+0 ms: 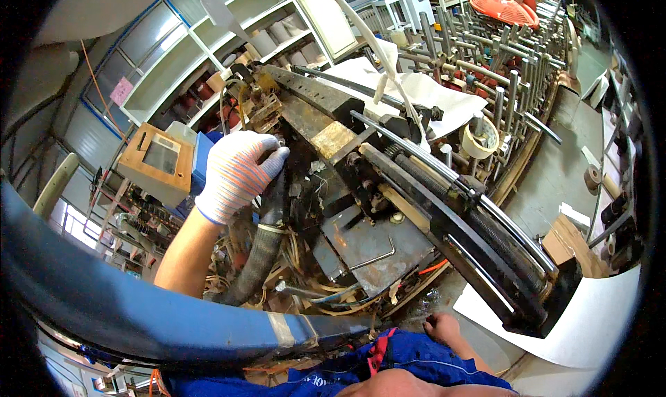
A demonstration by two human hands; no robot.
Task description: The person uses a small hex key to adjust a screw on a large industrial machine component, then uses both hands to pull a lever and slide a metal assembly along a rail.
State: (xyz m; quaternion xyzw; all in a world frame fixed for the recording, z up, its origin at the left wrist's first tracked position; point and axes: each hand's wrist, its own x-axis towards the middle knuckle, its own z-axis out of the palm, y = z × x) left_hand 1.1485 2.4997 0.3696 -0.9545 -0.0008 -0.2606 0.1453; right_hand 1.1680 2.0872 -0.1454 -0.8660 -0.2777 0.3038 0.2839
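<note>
Head view, left hand [239, 167] by hose [260, 265], blue beam [159, 317] crossing forearm [187, 258], shelves [203, 47] beyond

A rack of metal rods [512, 95] has an orange-red plastic grille [503, 7] at its far end and a tape roll [473, 147] at its near edge. Well left of the rack are white shelving [156, 88] and a wood-fronted box [156, 154].

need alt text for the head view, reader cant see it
A person's left hand, in a striped white glove, curls its fingers at the upper end of a dark hose beside a grimy machine; what it grips is unclear. The right hand is low, near blue clothing. Beyond stand metal rods and white shelves.
</note>
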